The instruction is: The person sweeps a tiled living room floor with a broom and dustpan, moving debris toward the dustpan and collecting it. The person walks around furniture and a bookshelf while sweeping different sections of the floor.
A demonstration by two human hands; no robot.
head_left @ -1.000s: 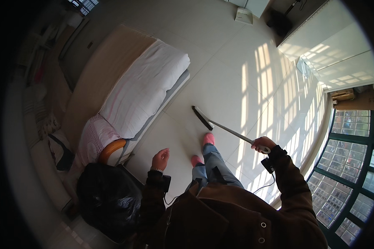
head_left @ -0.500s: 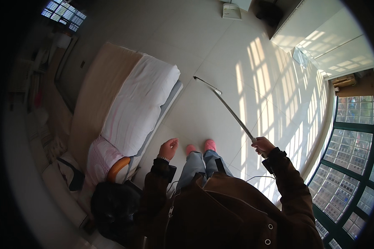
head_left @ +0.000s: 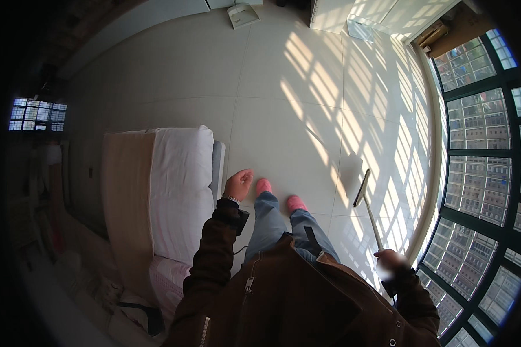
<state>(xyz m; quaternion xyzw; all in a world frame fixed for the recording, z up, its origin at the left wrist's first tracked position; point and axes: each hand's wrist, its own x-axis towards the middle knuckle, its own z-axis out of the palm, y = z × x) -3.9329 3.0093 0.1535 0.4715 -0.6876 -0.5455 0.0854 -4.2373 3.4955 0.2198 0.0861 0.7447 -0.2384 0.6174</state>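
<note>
My right hand (head_left: 389, 260), partly blurred, grips the pole of a broom (head_left: 373, 222) at the lower right. The broom's long, narrow head (head_left: 362, 188) rests on sunlit tiles right of my pink slippers (head_left: 297, 205). My left hand (head_left: 239, 184), wearing a metal watch, hangs above the floor near the bed's edge, fingers loosely curled with nothing in them. To its left lies the bed (head_left: 180, 185), covered in white and beige bedding, with pink patterned fabric (head_left: 165, 277) at its lower end.
A tall gridded window (head_left: 477, 191) with green framing runs along the right side, beside a ledge. A white cabinet (head_left: 376, 14) and cardboard (head_left: 458, 29) stand at the upper right, a dustpan (head_left: 242, 16) at the top. Another small window (head_left: 37, 115) shows far left.
The broom head has swung from the middle floor to the right, near the window side. My right hand has dropped lower, and the whole view has rotated, placing the bed upright on the left.
</note>
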